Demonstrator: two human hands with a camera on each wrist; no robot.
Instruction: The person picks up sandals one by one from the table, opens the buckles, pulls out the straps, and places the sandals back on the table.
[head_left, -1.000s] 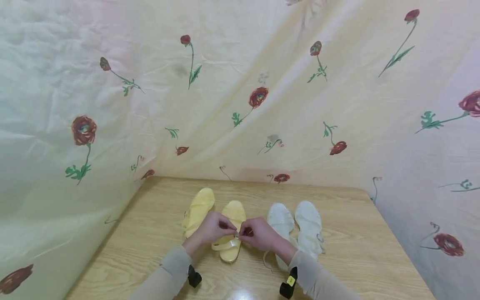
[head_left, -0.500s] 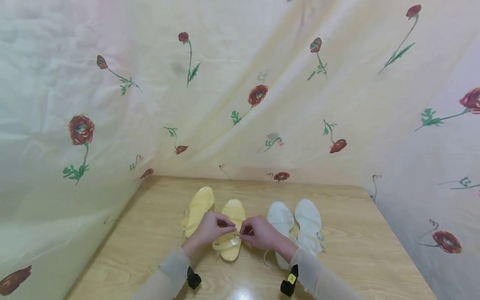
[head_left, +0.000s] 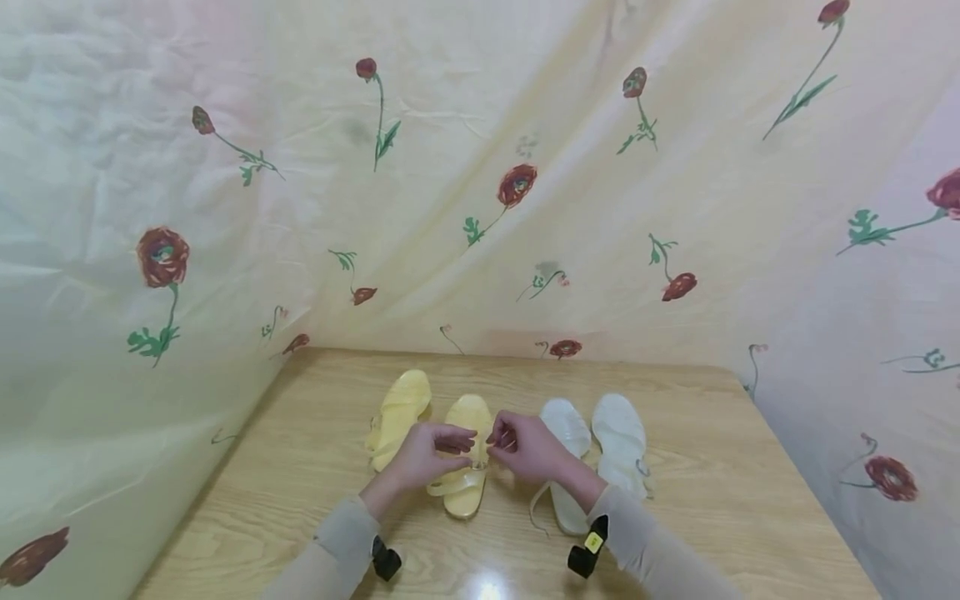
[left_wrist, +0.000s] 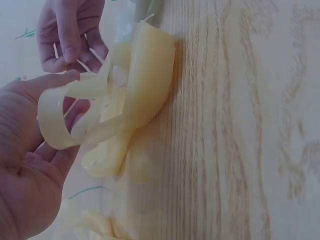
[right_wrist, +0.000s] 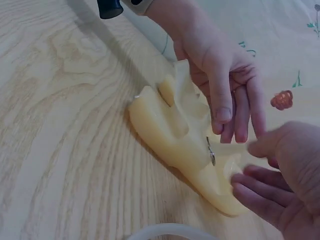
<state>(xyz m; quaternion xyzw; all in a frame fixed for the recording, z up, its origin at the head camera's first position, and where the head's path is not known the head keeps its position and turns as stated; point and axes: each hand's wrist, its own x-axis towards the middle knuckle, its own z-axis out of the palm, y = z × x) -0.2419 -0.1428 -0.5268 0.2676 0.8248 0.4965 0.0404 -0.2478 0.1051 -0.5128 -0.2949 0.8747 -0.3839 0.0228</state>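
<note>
A yellow jelly sandal (head_left: 465, 505) lies upright on the wooden table between the two hands. Its ankle strap (left_wrist: 52, 119) stands up in a loop, and a small metal buckle (right_wrist: 212, 154) shows on its side. My left hand (head_left: 426, 454) is at the sandal's left, thumb and fingers apart beside the strap. Across from it, my right hand (head_left: 531, 446) is raised at the buckle side. In the right wrist view the right thumb is close to the strap's free end, with a gap between thumb and fingers; whether it touches cannot be told.
Left of this sandal lies its yellow mate (head_left: 405, 402), partly behind the left hand. Two white sandals (head_left: 618, 433) stand at the right, one with a loose strap (head_left: 536, 508). Flowered cloth (head_left: 450, 208) hangs around the wooden table (head_left: 337, 392).
Fingers of both hands were pinched together at the buckle; now they have spread. The right hand has moved slightly up and right, away from the strap. The sandals stay in place.
</note>
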